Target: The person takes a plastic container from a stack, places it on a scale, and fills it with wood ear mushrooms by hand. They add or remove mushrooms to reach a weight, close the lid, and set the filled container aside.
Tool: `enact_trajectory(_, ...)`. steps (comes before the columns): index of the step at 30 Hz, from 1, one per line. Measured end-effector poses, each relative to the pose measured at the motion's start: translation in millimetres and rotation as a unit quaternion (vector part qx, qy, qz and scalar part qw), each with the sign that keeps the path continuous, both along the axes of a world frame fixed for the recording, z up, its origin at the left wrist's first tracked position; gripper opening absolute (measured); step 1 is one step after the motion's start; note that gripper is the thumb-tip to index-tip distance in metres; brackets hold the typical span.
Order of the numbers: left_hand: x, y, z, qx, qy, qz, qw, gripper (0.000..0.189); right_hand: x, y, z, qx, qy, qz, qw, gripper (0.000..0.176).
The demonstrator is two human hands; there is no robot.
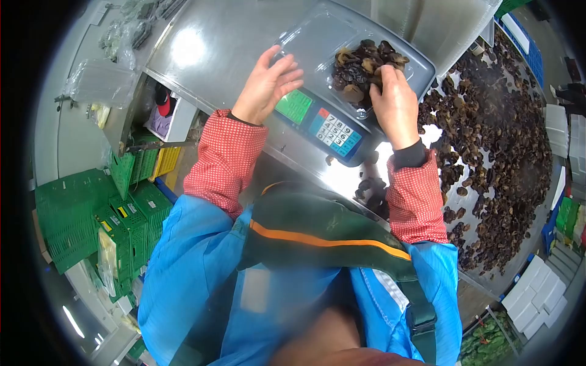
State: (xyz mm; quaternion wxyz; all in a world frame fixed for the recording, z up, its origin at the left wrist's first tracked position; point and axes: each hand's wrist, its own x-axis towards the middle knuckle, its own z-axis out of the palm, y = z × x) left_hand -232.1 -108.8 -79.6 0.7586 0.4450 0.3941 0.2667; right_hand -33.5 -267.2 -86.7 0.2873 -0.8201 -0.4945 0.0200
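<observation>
Dark brown, mushroom-like pieces point(360, 68) lie in a clear plastic tray point(308, 46) on a digital scale point(332, 131) with a keypad and a green display. My right hand point(395, 104) is at the right side of this pile, its fingertips bent down onto the pieces; whether they pinch one is hidden. My left hand point(267, 85) hovers over the scale's left edge, fingers spread, holding nothing. Both forearms wear red checked sleeve covers.
Many more dark pieces point(500, 134) cover the metal table point(207, 52) on the right. A few lie near the scale's front edge. Green crates point(79, 207) stand at the lower left, and clear plastic trays point(101, 82) at the upper left.
</observation>
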Motion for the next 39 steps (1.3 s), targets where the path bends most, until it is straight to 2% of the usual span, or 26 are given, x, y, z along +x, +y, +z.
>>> enact_trajectory(2,0,0,-4,-0.010,-0.007,-0.017,1.000,0.069,7,-3,-5,0.063,0.053,0.005,0.997,0.020)
enact_trajectory(4,0,-1,-3,-0.015,-0.002,-0.018,1.000,0.068,17,-18,-5,0.079,0.188,-0.015,0.979,0.021)
enact_trajectory(7,-5,2,-1,-0.016,-0.007,-0.023,1.000,0.068,44,-65,6,0.115,0.419,-0.050,0.899,0.023)
enact_trajectory(9,-12,7,0,-0.017,-0.013,-0.018,1.000,0.067,58,-97,12,0.127,0.479,-0.116,0.861,0.024)
enact_trajectory(10,-14,10,1,-0.017,-0.017,-0.010,1.000,0.066,71,-113,-3,0.063,0.367,-0.138,0.918,0.034)
enact_trajectory(11,-16,11,2,-0.018,-0.020,-0.002,1.000,0.065,75,-117,-4,-0.072,0.154,-0.162,0.972,0.042)
enact_trajectory(13,-17,14,7,-0.031,-0.029,0.011,0.999,0.063,65,-126,-11,-0.091,-0.092,-0.185,0.974,0.047)
enact_trajectory(16,-13,23,8,-0.071,-0.052,0.020,0.996,0.062,55,-97,2,0.000,0.106,-0.133,0.985,0.048)
enact_trajectory(20,-8,33,8,-0.118,-0.075,-0.010,0.990,0.076,33,-44,18,0.001,0.024,-0.106,0.994,0.040)
enact_trajectory(23,2,29,7,-0.158,-0.077,-0.007,0.984,0.085,23,-21,4,-0.029,-0.135,-0.044,0.989,0.031)
enact_trajectory(24,5,28,6,-0.170,-0.079,-0.004,0.982,0.088,23,-17,0,-0.042,-0.117,-0.043,0.991,0.026)
enact_trajectory(28,12,28,-3,-0.182,-0.078,0.023,0.980,0.092,23,-26,8,0.016,0.111,-0.086,0.990,0.019)
enact_trajectory(31,22,28,-1,-0.177,-0.062,0.058,0.980,0.085,55,-65,11,0.096,0.365,-0.052,0.925,0.016)
enact_trajectory(32,29,24,4,-0.166,-0.048,0.082,0.982,0.081,68,-79,10,0.086,0.367,-0.067,0.924,0.015)
enact_trajectory(33,34,21,8,-0.154,-0.034,0.106,0.982,0.077,81,-92,4,0.077,0.369,-0.083,0.923,0.014)
enact_trajectory(34,36,21,6,-0.089,-0.035,0.091,0.991,0.070,90,-99,-3,0.047,0.282,-0.092,0.954,0.020)
enact_trajectory(36,38,18,-2,0.042,-0.035,0.060,0.997,0.062,89,-99,1,-0.003,0.139,-0.144,0.980,0.027)
enact_trajectory(37,43,12,-7,0.185,-0.025,0.021,0.982,0.055,91,-98,3,-0.026,0.066,-0.169,0.983,0.030)
enact_trajectory(38,47,-3,-10,0.323,-0.012,-0.018,0.946,0.048,101,-93,-10,0.035,0.142,-0.128,0.981,0.040)
enact_trajectory(39,50,-20,-8,0.454,0.001,-0.056,0.889,0.042,97,-80,-4,0.045,0.271,-0.138,0.952,0.041)
